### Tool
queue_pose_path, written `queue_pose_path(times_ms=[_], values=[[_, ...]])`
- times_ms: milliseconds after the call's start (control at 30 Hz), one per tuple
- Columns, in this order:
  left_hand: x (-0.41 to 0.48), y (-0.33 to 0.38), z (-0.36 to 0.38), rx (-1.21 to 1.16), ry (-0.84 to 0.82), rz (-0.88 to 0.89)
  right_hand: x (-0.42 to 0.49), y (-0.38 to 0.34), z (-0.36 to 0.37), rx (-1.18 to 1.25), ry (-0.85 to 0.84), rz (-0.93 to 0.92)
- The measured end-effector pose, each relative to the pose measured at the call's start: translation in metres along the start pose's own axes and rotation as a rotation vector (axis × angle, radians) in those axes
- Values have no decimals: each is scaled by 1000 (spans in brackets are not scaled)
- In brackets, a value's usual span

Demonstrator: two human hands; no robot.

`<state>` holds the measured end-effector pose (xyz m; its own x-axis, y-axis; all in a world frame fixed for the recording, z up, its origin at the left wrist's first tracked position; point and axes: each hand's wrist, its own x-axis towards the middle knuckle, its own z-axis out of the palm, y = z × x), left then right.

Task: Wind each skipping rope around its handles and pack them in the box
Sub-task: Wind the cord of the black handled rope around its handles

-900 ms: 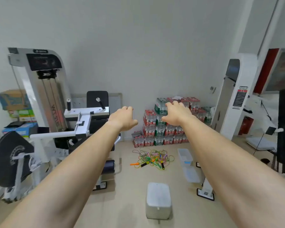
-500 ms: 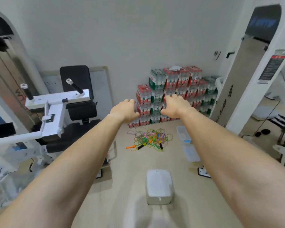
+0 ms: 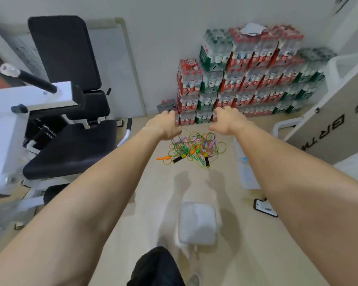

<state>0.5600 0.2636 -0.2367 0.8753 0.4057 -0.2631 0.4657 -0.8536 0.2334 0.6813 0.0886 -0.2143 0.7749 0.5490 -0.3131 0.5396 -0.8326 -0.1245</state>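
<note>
The left hand [image 3: 163, 126] and right hand [image 3: 225, 121] are reaching out, fingers loosely curled, holding nothing. The tangled skipping ropes [image 3: 194, 148] are lying on the floor [image 3: 236, 254] beneath the fingers, with the clear box [image 3: 247, 176] rightward. Pinching one outlying piece, like the orange handle [image 3: 162, 158], is likely easing the untangling.

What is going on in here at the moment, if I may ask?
A person stands with both bare arms stretched forward. The left hand and right hand hold nothing, fingers loosely curled, and reach toward a tangled pile of coloured skipping ropes on the floor. No rope is wound round its handles yet. A clear box lies on the floor just right of the pile.
</note>
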Motion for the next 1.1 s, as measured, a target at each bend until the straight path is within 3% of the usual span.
queue_pose_path(times_ms=[333, 667, 867, 1100], values=[[280, -37, 0, -71, -112, 67, 265, 12, -9, -7, -96, 80], [470, -23, 30, -49, -204, 51, 462, 63, 13, 67, -226, 89], [563, -12, 145, -96, -292, -88, 580, 120, 113, 88, -347, 9], [670, -35, 399, -147, -396, -146, 706, 189, 364, 210, -401, 80]])
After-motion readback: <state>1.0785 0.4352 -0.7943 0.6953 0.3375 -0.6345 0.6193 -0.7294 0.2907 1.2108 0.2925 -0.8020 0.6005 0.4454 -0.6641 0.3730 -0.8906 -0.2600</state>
